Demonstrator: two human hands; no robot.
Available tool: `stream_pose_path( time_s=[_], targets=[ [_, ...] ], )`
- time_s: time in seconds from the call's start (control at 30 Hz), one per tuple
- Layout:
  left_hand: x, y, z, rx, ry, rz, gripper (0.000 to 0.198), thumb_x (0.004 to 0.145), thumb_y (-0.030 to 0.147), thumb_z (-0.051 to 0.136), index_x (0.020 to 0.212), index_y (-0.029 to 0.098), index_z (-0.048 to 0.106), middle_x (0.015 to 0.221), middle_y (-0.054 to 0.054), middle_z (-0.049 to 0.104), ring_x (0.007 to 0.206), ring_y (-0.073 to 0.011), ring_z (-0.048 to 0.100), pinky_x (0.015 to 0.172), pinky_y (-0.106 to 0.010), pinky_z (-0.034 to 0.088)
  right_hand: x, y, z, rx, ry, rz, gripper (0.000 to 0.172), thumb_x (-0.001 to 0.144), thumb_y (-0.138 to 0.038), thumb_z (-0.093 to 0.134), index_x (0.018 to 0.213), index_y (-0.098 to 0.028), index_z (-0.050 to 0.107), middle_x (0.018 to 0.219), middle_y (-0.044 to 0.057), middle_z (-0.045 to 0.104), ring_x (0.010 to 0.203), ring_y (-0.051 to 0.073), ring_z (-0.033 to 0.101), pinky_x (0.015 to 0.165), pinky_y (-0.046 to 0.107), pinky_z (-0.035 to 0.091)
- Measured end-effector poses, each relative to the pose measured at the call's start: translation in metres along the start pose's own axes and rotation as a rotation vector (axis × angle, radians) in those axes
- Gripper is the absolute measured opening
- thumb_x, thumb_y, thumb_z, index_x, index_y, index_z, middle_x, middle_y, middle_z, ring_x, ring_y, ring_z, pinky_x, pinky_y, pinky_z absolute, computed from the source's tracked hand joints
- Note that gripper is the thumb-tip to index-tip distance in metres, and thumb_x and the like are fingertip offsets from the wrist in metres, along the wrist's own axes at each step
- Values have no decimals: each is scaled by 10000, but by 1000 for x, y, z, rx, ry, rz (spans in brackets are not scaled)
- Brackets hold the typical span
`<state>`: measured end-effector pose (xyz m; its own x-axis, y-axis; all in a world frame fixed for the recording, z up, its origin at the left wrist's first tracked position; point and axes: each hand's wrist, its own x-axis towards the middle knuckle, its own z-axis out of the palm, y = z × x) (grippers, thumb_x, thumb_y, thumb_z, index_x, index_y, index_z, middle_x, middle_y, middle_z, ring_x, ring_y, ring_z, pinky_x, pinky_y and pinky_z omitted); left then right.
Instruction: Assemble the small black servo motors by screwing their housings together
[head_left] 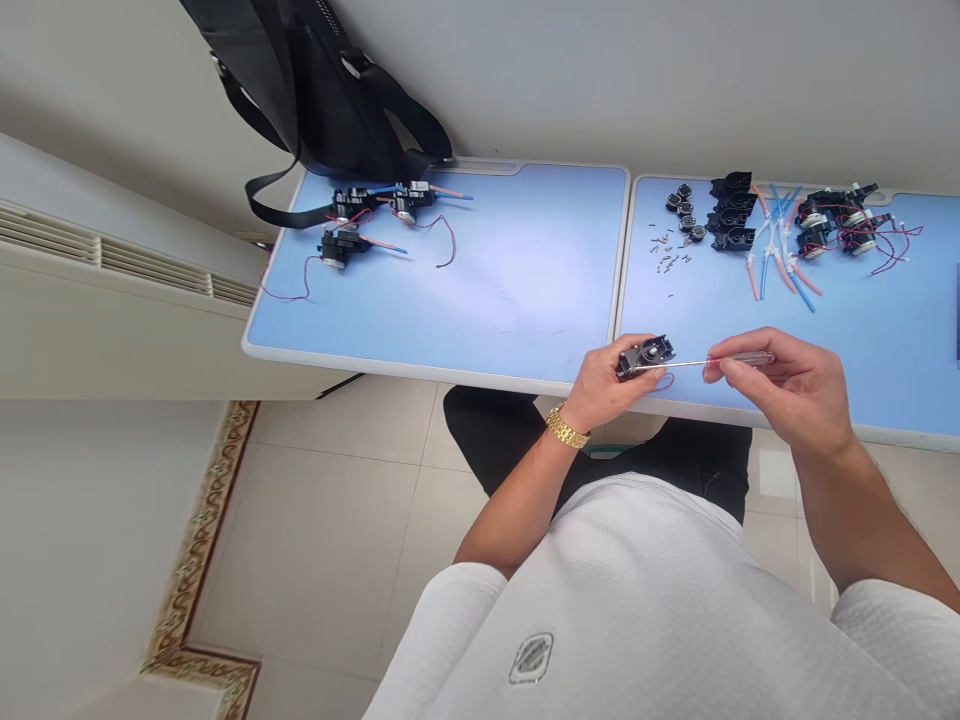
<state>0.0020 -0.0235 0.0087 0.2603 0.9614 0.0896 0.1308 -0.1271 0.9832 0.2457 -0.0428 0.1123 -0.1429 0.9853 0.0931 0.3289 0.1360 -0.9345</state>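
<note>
My left hand (pixel 606 385) is closed around a small black motor assembly (pixel 648 354) at the front edge of the right table. A thin red wire (pixel 666 384) hangs from that assembly. Between the fingers of my right hand (pixel 795 385) is a screwdriver (pixel 750 358) with a clear handle. Its long metal shaft points left and reaches the near side of the assembly; whether the tip sits in a screw is too small to tell.
Small screws (pixel 666 250), round black parts (pixel 685 215), black housings (pixel 732 212), pink and blue tubes (pixel 780 245) and wired assemblies (pixel 836 222) lie on the right table (pixel 885 350). The left table (pixel 450 320) bears 3 assemblies (pixel 341 245) and a black bag (pixel 337 100).
</note>
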Motion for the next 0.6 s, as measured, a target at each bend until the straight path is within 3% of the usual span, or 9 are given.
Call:
stream_pose_path(
  time_s=[0.6],
  targets=[
    [0, 0, 0, 19, 3, 3, 502, 958, 504, 887, 1340, 185, 815, 1079, -69, 877, 814, -163, 770, 757, -260, 634, 3, 1, 0, 18, -12, 0, 63, 1009, -267, 835, 1031, -299, 884, 857, -11, 875, 832, 191, 859, 800, 311, 678]
  ],
)
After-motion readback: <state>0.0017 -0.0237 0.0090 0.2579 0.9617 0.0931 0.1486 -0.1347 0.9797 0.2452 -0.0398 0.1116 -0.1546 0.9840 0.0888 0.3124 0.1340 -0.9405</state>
